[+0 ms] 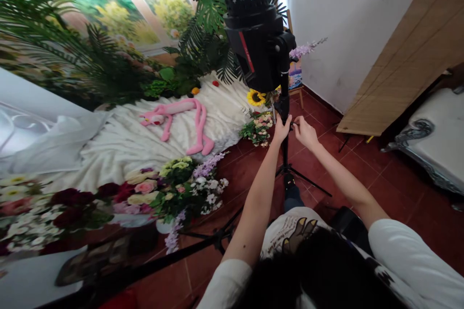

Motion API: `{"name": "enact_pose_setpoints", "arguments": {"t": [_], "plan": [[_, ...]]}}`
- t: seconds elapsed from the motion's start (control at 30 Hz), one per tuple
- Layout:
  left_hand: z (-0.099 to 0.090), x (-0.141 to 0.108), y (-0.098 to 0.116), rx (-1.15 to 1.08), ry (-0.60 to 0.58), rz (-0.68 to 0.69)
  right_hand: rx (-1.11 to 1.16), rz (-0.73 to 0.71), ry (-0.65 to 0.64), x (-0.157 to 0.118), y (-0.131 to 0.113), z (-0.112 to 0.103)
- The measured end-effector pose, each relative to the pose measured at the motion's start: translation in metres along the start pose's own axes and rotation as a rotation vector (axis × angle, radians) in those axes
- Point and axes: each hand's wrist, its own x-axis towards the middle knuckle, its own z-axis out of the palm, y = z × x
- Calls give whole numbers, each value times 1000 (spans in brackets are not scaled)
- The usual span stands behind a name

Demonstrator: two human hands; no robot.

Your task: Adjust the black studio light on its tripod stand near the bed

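Observation:
A black studio light (250,41) with a red stripe sits on top of a black light stand (285,147). My left hand (282,129) is wrapped round the stand's pole just below the lamp. At the right side of the pole, my right hand (304,131) has its fingers closed at a small dark knob (293,124). The stand's legs spread over the red tiled floor (362,169), near my foot.
A pink plush toy (199,128) lies on a white furry cloth (119,137) at the left. Artificial flowers (177,178) line its front. Another black stand (217,239) crosses the lower left. A wooden panel (391,53) and a white carved sofa (435,130) are at the right.

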Motion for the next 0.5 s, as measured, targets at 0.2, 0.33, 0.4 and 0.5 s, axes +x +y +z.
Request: {"name": "enact_pose_setpoints", "arguments": {"t": [0.2,0.33,0.4,0.5], "plan": [[-1,0,-2,14,4,2,86,144,31,11,5,3],[1,0,-2,2,6,-5,145,291,71,18,11,9],[4,-1,0,26,34,-54,189,308,106,20,16,14],[8,-10,1,77,118,-97,244,304,145,21,22,19]]}}
